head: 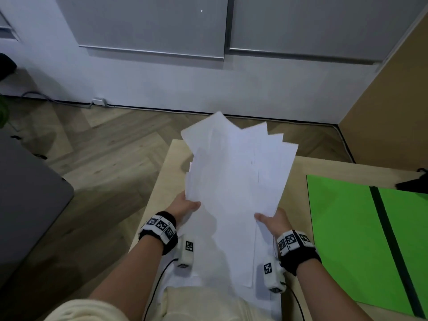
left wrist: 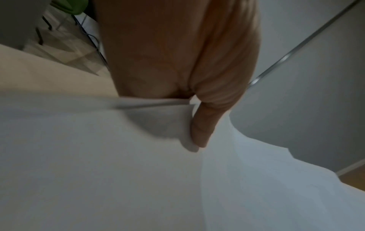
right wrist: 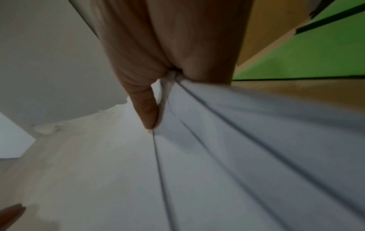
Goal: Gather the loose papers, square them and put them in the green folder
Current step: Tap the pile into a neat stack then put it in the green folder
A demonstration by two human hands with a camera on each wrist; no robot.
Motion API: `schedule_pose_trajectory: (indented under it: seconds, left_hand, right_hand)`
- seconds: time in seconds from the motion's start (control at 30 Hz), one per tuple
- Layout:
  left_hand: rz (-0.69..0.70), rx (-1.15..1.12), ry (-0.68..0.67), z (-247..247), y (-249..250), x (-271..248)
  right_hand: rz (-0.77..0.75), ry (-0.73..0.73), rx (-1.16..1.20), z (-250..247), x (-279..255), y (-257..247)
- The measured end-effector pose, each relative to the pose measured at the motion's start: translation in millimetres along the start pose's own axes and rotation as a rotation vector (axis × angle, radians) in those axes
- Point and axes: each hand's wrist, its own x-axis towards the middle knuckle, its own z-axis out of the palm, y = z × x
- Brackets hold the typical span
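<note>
Holding the papers [head: 236, 181] up off the desk [head: 298, 181], we have the gathering done and the squaring in hand. Our left hand [head: 183, 205] pinches the sheaf at its left edge, thumb on top and fingers hidden beneath; our right hand [head: 273, 220] pinches the right edge the same way, so each grip is clenched on paper. In the right wrist view the sheet edges run out staggered rather than flush, and from the head view the far corners fan apart, so the stack is plainly not yet aligned.

The green folder [head: 347, 239] lies flat on the desk to our right, near the right hand but apart from the papers, with a dark band across its cover. It looks closed to us, though we cannot be sure.

Next, we judge, comes loosening both grips a little, standing the sheaf on one edge and tapping it on the desk until the sheets settle. Then the folder must be opened, which needs one hand freed.
</note>
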Motion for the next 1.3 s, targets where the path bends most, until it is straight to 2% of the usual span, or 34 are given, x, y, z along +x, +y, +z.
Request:
schedule_pose_trajectory:
  seconds: [0.23, 0.33, 0.4, 0.47, 0.57, 0.63, 0.7, 0.77, 0.87, 0.97, 1.03, 1.13, 1.3]
  left_hand:
    - [0.390, -0.152, 0.074, 9, 112, -34]
    - [0.509, -0.204, 0.030, 8, 146, -54]
    - [0.542, -0.166, 0.035, 5, 154, -65]
    - [0.548, -0.079, 0.050, 5, 152, -68]
    - [0.537, -0.014, 0.024, 8, 141, -68]
    - [0.517, 0.028, 0.051, 7, 137, -67]
    - [0.467, 0.049, 0.041, 3, 138, -68]
    - [0.445, 0.071, 0.011, 4, 140, -67]
    - [0.431, -0.012, -0.001, 11, 144, -65]
    - [0.470, -0.023, 0.043, 16, 156, -74]
    - [0.454, -0.029, 0.023, 15, 158, -78]
    - [0.432, -0.048, 0.027, 8, 155, -77]
    - [0.460, -0.010, 0.027, -1, 161, -75]
  right_hand:
    - [-0.361, 0.212, 0.202, -30, -2, -78]
    - [-0.472, 0.212, 0.336, -41, -19, -109]
    - [-0.472, 0.206, 0.364, -42, -24, -113]
    - [-0.365, 0.177, 0.359, -40, -23, -110]
    - [-0.159, 0.076, 0.212, -36, -22, -101]
    - [-0.107, 0.044, 0.129, -37, -19, -100]
    - [-0.122, 0.046, 0.097, -36, -19, -105]
    - [-0.188, 0.030, 0.170, -33, -21, -114]
    - [-0.283, 0.046, 0.257, -29, -24, -125]
    - [-0.256, 0.116, 0.203, -34, -28, -134]
    - [-0.268, 0.064, 0.205, -39, -28, -134]
    - [-0.364, -0.015, 0.262, -43, -29, -129]
    - [-0.245, 0.038, 0.124, -46, -29, -128]
